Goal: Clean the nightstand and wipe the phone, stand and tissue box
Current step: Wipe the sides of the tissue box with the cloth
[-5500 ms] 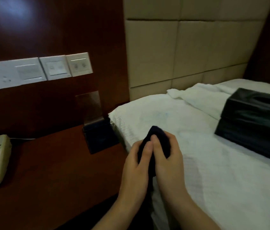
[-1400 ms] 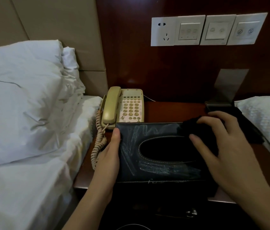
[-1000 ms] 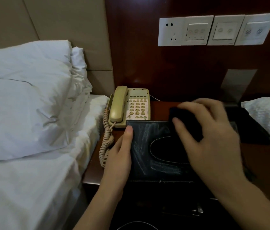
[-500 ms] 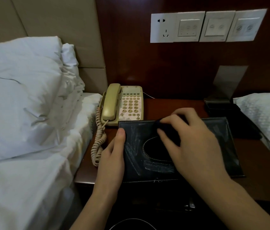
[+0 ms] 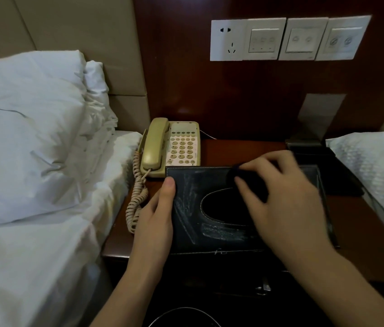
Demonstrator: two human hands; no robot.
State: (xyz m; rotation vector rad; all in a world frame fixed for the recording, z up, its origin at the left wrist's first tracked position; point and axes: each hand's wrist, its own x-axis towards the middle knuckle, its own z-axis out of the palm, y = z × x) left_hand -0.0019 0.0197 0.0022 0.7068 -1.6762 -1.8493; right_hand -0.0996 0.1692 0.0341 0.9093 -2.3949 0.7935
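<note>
Since half a second ago the right hand [image 5: 287, 204] has slid the cloth [image 5: 245, 178] from the box's back middle toward its back right; the left hand [image 5: 155, 223] has stayed on the box's left side.

Counts: one box [image 5: 191, 208], one phone [image 5: 172, 147], one stand [image 5: 313, 147], one cloth, two hands, four wall plates [image 5: 287, 38], two beds.

The box sits at the nightstand [image 5: 238, 149] front, top up, its oval slot just left of the right hand's fingers. The right fingers are curled over the dark cloth, pressing it on the box top near the back edge; the hand is blurred. Left hand: thumb lies on the box's top left edge and the palm is against its left side; the other fingers are hidden, so I cannot tell how they lie. Pale wipe streaks cover the left part of the top.

The phone stands at the back left, touching or just behind the box's back left corner, its coiled cord [image 5: 136, 199] hanging by the left hand. The stand is at the back right, beside the right bed [image 5: 374, 175]. The left bed [image 5: 33, 185] butts against the nightstand's left edge. The box's front edge is at the nightstand's front edge. A bare strip of wood shows between phone and stand.
</note>
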